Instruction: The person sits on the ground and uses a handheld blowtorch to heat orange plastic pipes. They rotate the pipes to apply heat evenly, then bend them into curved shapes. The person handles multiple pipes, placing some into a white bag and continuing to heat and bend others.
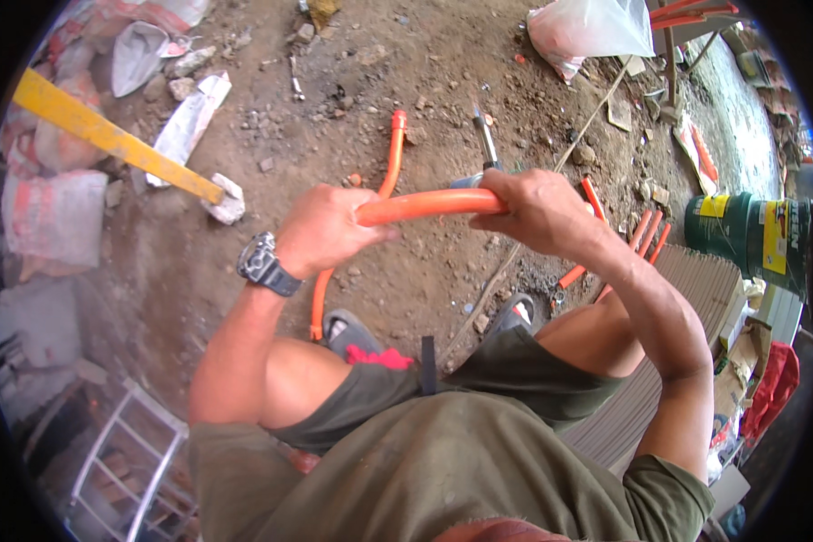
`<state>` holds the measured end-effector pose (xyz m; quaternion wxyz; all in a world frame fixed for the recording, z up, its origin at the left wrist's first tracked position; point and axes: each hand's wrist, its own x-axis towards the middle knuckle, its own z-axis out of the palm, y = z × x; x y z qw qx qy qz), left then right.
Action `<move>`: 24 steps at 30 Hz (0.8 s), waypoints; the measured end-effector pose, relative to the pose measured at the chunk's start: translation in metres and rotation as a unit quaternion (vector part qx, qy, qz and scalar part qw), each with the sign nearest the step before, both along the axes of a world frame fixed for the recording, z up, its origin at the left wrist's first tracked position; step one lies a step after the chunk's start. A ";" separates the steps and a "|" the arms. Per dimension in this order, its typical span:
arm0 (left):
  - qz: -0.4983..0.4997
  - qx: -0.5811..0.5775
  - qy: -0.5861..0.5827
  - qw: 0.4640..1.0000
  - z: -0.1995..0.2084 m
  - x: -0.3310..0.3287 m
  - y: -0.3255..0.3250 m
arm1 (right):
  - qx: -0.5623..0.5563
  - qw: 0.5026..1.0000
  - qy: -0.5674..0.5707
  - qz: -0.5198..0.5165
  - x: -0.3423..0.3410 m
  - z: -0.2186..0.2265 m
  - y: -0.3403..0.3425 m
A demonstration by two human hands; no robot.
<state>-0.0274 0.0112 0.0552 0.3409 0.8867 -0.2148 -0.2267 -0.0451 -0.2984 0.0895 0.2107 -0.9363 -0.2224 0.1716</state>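
Note:
Both my hands grip a gently bowed orange plastic pipe (432, 206) above the ground, one at each end. My left hand (327, 228), with a black watch at the wrist, is closed round the left end. The fingers of my right hand (544, 210) are wrapped round the right end. Below, a longer curved orange pipe (395, 161) with a wider collar at its far end lies on the dirt, partly hidden by my left hand. Just beyond my right hand is a slim metal-tubed tool (487, 143); its near part is hidden, so its kind is unclear.
Short orange pipe pieces (593, 197) lie to the right. Beyond them stand green buckets (719, 224) and a stack of grey sheets (696, 280). A yellow bar (117, 135) slants in from the left near sacks (52, 217). A metal frame (128, 452) stands lower left.

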 end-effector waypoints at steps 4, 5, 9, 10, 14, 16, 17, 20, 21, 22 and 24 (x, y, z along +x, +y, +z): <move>0.029 -0.048 0.065 0.996 -0.010 -0.001 0.002 | -0.034 0.998 -0.042 0.019 0.010 0.008 -0.007; 0.026 -0.042 0.063 0.997 -0.012 -0.001 0.002 | -0.036 0.998 -0.041 0.023 0.013 0.004 -0.006; 0.018 0.022 0.113 0.993 -0.002 0.007 0.003 | -0.038 0.998 -0.037 0.019 0.024 -0.006 -0.002; 0.017 0.046 0.140 0.989 0.003 0.009 0.004 | -0.036 0.999 -0.035 0.012 0.028 -0.007 -0.001; 0.093 -0.020 0.088 0.992 0.005 0.024 0.035 | 0.116 0.956 -0.271 0.002 0.046 -0.015 -0.033; 0.149 -0.021 0.023 0.988 0.000 0.037 0.067 | 0.222 0.934 -0.230 -0.160 0.052 -0.021 -0.062; 0.183 -0.025 0.003 0.983 -0.005 0.040 0.081 | 0.284 0.906 -0.131 -0.284 0.049 -0.032 -0.074; 0.248 -0.031 -0.064 0.966 -0.018 0.053 0.109 | 0.305 0.878 0.057 -0.364 0.049 -0.082 -0.138; 0.259 -0.044 -0.052 0.963 -0.018 0.054 0.113 | 0.297 0.893 0.064 -0.331 0.042 -0.100 -0.142; 0.269 -0.058 -0.043 0.960 -0.018 0.058 0.114 | 0.282 0.901 0.099 -0.315 0.033 -0.115 -0.146; 0.302 -0.074 -0.042 0.949 -0.022 0.062 0.113 | 0.151 0.950 0.199 -0.187 0.021 -0.152 -0.167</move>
